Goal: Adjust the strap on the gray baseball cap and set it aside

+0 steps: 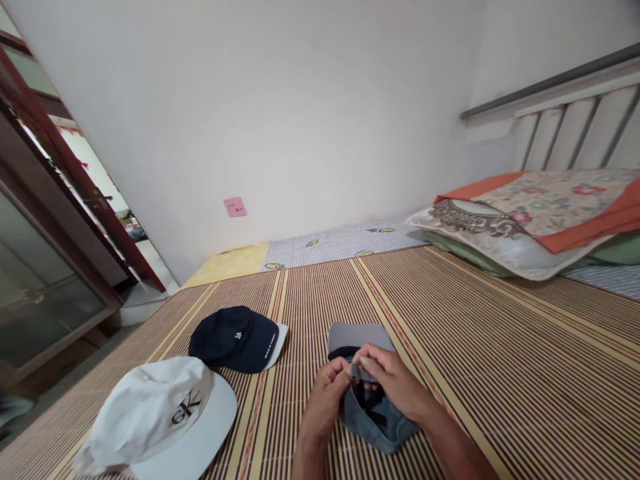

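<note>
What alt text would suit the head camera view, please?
A person's left hand and right hand pinch part of a blue-grey cap on a striped mat. A white cap and a navy cap lie to the left; pillows rest at far right.

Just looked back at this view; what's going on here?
A person's left hand and right hand are pinching what looks like the strap of a gray-blue cap, its inside showing. It lies on a striped mat. To the left, a navy cap and a white cap lie untouched.
</note>
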`<state>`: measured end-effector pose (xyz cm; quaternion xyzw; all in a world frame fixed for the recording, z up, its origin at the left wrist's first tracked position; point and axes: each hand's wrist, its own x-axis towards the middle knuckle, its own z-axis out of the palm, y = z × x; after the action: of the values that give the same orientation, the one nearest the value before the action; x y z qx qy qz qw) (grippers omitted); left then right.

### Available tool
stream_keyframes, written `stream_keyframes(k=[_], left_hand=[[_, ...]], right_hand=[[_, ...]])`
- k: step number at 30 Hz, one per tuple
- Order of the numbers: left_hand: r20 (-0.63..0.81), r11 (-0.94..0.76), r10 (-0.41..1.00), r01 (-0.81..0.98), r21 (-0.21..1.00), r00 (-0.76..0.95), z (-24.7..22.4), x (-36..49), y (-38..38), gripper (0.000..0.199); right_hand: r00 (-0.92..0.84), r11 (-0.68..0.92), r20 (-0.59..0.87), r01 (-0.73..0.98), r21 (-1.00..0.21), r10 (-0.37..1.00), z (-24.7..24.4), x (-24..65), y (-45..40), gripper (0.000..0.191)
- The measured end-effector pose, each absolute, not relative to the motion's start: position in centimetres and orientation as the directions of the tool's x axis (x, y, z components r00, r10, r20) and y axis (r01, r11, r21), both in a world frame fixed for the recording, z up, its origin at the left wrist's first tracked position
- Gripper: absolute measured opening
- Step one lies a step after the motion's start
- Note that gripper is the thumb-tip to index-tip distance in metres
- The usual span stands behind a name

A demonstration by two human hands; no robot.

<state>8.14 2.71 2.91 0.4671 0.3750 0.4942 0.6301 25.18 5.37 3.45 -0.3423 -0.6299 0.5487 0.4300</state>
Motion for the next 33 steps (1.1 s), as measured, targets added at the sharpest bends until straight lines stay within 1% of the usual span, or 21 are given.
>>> stream_keyframes(k=[2, 6, 10, 14, 17, 20, 23, 28, 31, 33], left_hand=[[-0.014, 0.079, 0.976, -0.293, 0.953, 0.219, 2.8, 8.2, 2.8, 0.048], [-0.032, 0.092, 0.972, -0.253, 0.963, 0.234, 3.2, 8.2, 2.7, 0.05], [-0.049, 0.107, 0.961, -0.203, 0.973, 0.272, 3.7, 8.4, 2.5, 0.052], [-0.068, 0.13, 0.949, -0.185, 0.974, 0.309, 3.9, 8.5, 2.2, 0.05], [-0.063, 0.125, 0.95, -0.186, 0.974, 0.306, 3.8, 8.4, 2.2, 0.049], [-0.066, 0.127, 0.944, -0.171, 0.977, 0.323, 3.6, 8.2, 2.3, 0.049], [-0.072, 0.127, 0.94, -0.147, 0.981, 0.334, 3.6, 8.2, 2.3, 0.047], [-0.095, 0.158, 0.94, -0.17, 0.973, 0.328, 3.3, 8.2, 2.3, 0.048], [-0.075, 0.137, 0.942, -0.173, 0.975, 0.326, 3.2, 8.2, 2.3, 0.048], [-0.066, 0.138, 0.94, -0.195, 0.971, 0.336, 3.2, 8.2, 2.2, 0.048]], right_hand=[[-0.402, 0.206, 0.19, -0.004, -0.979, 0.896, 4.1, 25.7, 5.2, 0.032], [-0.488, 0.245, 0.203, 0.025, -0.969, 0.849, 5.4, 26.4, 4.8, 0.02], [-0.458, 0.256, 0.222, 0.012, -0.967, 0.861, 5.6, 26.4, 4.8, 0.007], [-0.49, 0.238, 0.241, -0.07, -0.969, 0.837, 5.3, 26.5, 4.9, 0.013], [-0.509, 0.238, 0.211, -0.013, -0.971, 0.834, 5.3, 26.8, 4.9, 0.011], [-0.509, 0.29, 0.221, 0.06, -0.955, 0.832, 5.3, 27.1, 4.8, 0.011], [-0.523, 0.312, 0.246, 0.041, -0.949, 0.816, 5.5, 27.2, 4.7, 0.008], [-0.548, 0.3, 0.22, 0.058, -0.952, 0.807, 6.1, 27.0, 4.5, 0.019], [-0.529, 0.312, 0.227, 0.076, -0.947, 0.818, 6.3, 27.0, 4.5, 0.013], [-0.549, 0.313, 0.222, 0.077, -0.947, 0.806, 6.4, 27.0, 4.4, 0.011]])
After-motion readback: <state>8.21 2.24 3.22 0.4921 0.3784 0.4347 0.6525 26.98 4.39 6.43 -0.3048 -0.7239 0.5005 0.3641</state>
